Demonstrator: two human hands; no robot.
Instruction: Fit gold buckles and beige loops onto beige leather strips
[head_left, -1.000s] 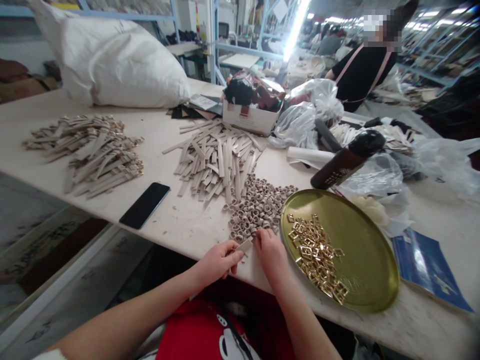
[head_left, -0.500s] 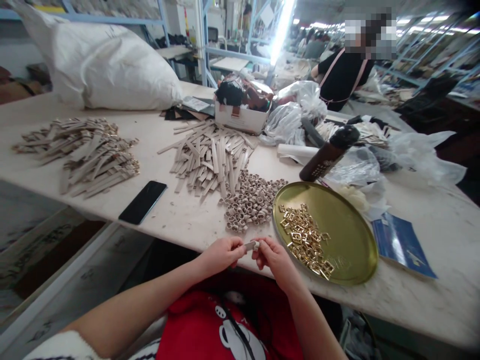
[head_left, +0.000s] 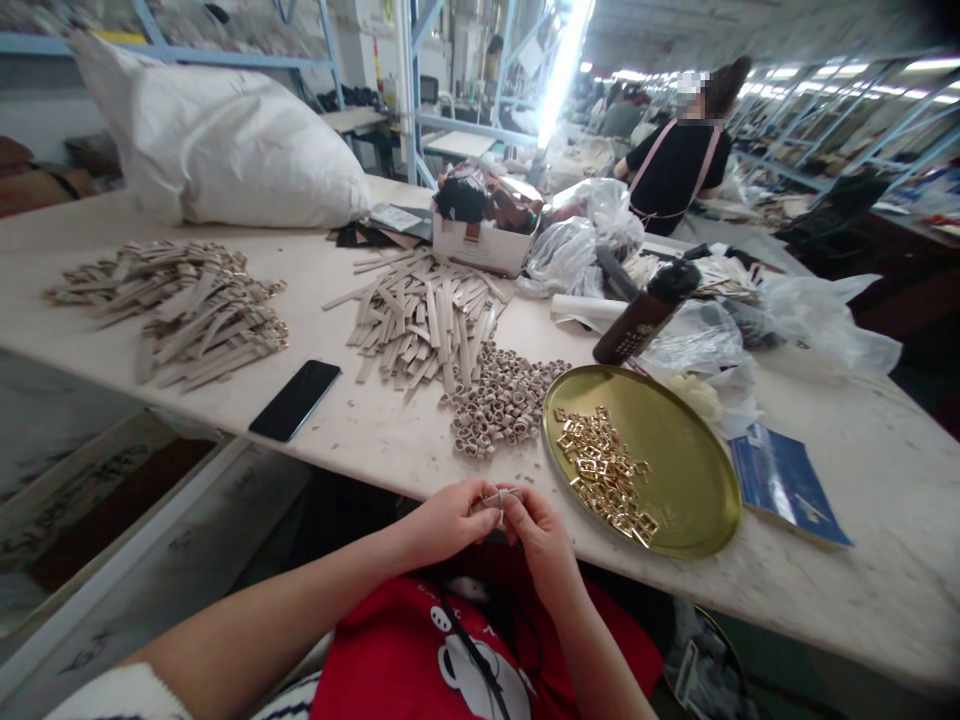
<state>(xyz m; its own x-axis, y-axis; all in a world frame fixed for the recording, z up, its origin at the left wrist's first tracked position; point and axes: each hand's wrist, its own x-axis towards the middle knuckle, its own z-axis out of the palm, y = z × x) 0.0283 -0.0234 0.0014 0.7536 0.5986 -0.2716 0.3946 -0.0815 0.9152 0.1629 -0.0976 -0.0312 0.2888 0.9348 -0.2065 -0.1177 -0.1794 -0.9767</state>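
Observation:
Just off the table's front edge, my left hand (head_left: 459, 518) pinches a short beige strap (head_left: 495, 501). My right hand (head_left: 534, 522) closes on the strap's other end, fingertips almost meeting the left ones. A small pale band seems to sit around the strap between them; fingers hide most of it. Beyond my hands lies a heap of small beige strap loops (head_left: 501, 400), with a pile of flat beige straps (head_left: 431, 318) behind it. Right of my hands, gold buckles (head_left: 604, 475) lie on a round gold-coloured tray (head_left: 686, 490).
Straps with gold buckles (head_left: 199, 310) are piled at left, near a black phone (head_left: 295, 400). A white sack (head_left: 232, 140), a filled box (head_left: 480, 245), a dark bottle (head_left: 645, 315), plastic bags (head_left: 581, 240) and a blue booklet (head_left: 787, 480) occupy the table. A person (head_left: 679, 170) stands beyond.
Both hands have drawn closer together around the strap, and my right fingers now cover more of its end. The view has shifted slightly. The person beyond has changed posture.

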